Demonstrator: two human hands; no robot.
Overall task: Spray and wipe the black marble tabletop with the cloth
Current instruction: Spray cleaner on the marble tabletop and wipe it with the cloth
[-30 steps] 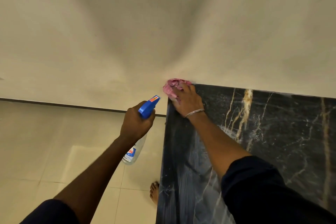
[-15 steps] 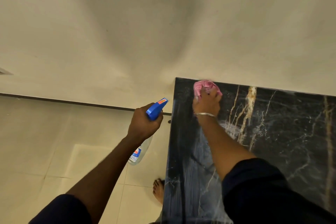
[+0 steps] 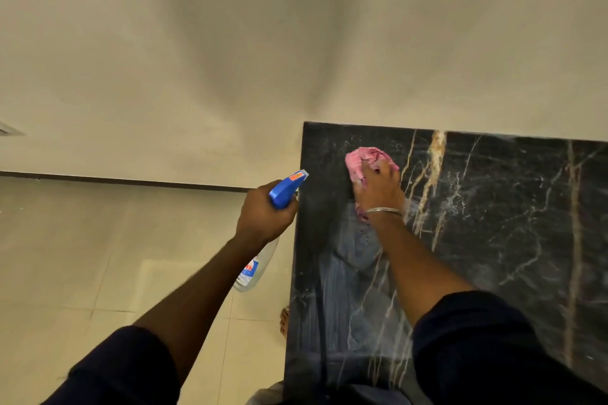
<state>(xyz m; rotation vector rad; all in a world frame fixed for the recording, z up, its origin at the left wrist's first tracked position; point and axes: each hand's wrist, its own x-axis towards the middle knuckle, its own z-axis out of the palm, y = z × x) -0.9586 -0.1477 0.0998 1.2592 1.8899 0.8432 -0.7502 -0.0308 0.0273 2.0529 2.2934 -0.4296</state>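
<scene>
A right hand [image 3: 378, 189] clutches a bunched pink cloth [image 3: 365, 156], pressing it on the black marble tabletop [image 3: 510, 223] near its far left corner. Wet streaks run along the left edge. Firm, overlapping strokes toward the drier right side would likely suit best. The left hand [image 3: 263, 214] grips a spray bottle [image 3: 288, 187] just off the left edge, above a bare foot [image 3: 284, 320]. A wall [image 3: 296, 43] meets the far edge, limiting strokes there

Cloth [image 3: 361, 157] partly under right hand [image 3: 378, 189]
</scene>
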